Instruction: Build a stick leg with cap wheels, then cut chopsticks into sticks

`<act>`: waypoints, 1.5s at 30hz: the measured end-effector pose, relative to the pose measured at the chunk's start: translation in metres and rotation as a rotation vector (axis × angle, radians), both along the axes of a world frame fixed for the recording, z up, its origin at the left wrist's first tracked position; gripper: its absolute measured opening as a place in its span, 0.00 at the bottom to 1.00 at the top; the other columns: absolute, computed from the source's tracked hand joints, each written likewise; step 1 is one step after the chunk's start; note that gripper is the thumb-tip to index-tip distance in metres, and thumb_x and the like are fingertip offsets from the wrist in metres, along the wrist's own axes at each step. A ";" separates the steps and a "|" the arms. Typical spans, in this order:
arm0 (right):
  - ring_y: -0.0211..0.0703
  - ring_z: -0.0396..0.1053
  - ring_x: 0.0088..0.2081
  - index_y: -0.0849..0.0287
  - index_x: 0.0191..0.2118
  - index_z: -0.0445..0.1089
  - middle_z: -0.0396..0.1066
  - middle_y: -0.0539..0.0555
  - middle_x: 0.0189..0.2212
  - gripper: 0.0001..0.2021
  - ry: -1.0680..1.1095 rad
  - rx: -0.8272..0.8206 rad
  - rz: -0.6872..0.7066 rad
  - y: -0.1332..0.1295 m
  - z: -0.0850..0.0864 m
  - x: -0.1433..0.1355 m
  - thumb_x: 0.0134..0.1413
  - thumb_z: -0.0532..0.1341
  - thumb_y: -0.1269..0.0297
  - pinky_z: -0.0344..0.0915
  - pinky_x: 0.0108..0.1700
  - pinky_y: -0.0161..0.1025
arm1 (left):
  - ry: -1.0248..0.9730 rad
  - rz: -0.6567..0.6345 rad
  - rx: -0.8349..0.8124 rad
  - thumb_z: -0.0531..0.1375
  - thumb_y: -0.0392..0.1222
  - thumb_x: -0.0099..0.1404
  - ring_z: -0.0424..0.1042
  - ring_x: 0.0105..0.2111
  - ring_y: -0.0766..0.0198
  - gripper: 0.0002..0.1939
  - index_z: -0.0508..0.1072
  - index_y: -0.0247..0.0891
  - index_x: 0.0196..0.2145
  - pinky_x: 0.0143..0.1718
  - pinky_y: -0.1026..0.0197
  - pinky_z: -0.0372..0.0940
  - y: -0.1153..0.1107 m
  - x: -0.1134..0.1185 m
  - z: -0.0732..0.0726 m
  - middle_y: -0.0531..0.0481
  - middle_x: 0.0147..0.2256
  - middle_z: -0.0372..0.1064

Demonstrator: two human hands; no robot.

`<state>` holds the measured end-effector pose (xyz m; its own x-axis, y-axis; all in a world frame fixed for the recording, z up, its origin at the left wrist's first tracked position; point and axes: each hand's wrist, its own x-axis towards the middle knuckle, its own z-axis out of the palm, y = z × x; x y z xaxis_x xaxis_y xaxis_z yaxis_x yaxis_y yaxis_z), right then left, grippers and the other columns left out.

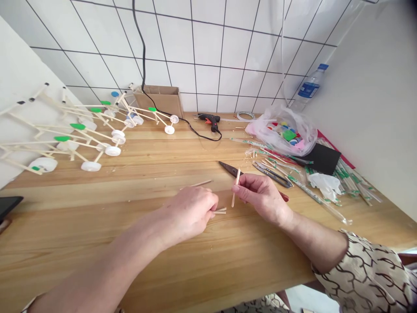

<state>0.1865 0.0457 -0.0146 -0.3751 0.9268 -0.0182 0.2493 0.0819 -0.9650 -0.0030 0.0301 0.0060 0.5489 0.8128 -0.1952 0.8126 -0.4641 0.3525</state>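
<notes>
In the middle of the wooden table, my left hand (192,208) is closed on short wooden sticks (220,211) whose ends stick out past its fingertips to the right. My right hand (260,195) pinches one short wooden stick (233,201) between thumb and forefinger, held roughly upright. Another stick (201,183) lies on the table just beyond my left hand. Behind my right hand rest pliers (228,167), partly covered by it, with thread snips (275,174) a little farther right.
Several stick-built models with white wheels (113,151) stand at the left. By the tiled wall are a cardboard box (163,98) and a black glue gun (210,119). A plastic bag (280,130) of colourful pieces, wrapped sticks (353,178) and a water bottle (308,89) occupy the right.
</notes>
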 end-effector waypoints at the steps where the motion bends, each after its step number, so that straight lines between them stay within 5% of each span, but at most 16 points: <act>1: 0.31 0.54 0.23 0.62 0.26 0.65 0.59 0.45 0.20 0.12 0.000 -0.002 -0.002 0.000 0.000 0.000 0.49 0.61 0.58 0.51 0.26 0.31 | -0.004 -0.007 0.012 0.55 0.34 0.58 0.70 0.28 0.60 0.09 0.71 0.39 0.23 0.27 0.61 0.56 0.000 0.001 -0.001 0.49 0.27 0.73; 9: 0.31 0.53 0.22 0.62 0.25 0.64 0.59 0.45 0.19 0.12 -0.007 -0.005 -0.005 -0.001 0.002 -0.001 0.49 0.61 0.59 0.50 0.25 0.31 | -0.022 -0.027 0.101 0.53 0.33 0.57 0.70 0.27 0.60 0.09 0.69 0.39 0.23 0.25 0.61 0.57 -0.003 0.001 -0.012 0.49 0.27 0.71; 18: 0.31 0.54 0.22 0.62 0.24 0.64 0.59 0.45 0.19 0.11 -0.014 -0.013 -0.005 0.000 0.003 -0.002 0.49 0.60 0.60 0.50 0.25 0.31 | 0.150 -0.129 0.111 0.50 0.31 0.60 0.72 0.29 0.55 0.11 0.70 0.36 0.25 0.28 0.58 0.61 -0.002 0.001 -0.002 0.44 0.28 0.72; 28: 0.31 0.53 0.22 0.62 0.24 0.64 0.58 0.45 0.19 0.13 0.027 -0.018 0.000 0.000 0.002 -0.002 0.49 0.62 0.57 0.49 0.25 0.31 | 0.131 -0.081 0.127 0.49 0.31 0.61 0.71 0.27 0.55 0.11 0.68 0.36 0.27 0.25 0.58 0.58 -0.002 0.002 0.000 0.45 0.27 0.71; 38: 0.31 0.57 0.21 0.61 0.25 0.64 0.61 0.46 0.19 0.14 0.088 -0.031 -0.041 -0.004 -0.002 -0.004 0.51 0.60 0.56 0.54 0.25 0.31 | -0.345 0.310 0.161 0.49 0.35 0.63 0.64 0.25 0.64 0.06 0.63 0.38 0.28 0.28 0.62 0.56 0.000 0.005 -0.004 0.52 0.25 0.65; 45: 0.31 0.58 0.19 0.62 0.25 0.66 0.64 0.47 0.17 0.15 0.151 -0.105 0.011 -0.010 -0.004 -0.012 0.48 0.62 0.54 0.54 0.22 0.31 | -0.714 0.461 -0.032 0.50 0.40 0.63 0.61 0.25 0.66 0.07 0.63 0.38 0.27 0.27 0.65 0.56 -0.006 0.020 -0.002 0.55 0.24 0.61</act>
<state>0.1743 0.0352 -0.0185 -0.3913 0.9185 -0.0568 0.1003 -0.0188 -0.9948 0.0169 0.0242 0.0036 0.1643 0.9854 0.0449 0.4956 -0.1219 0.8600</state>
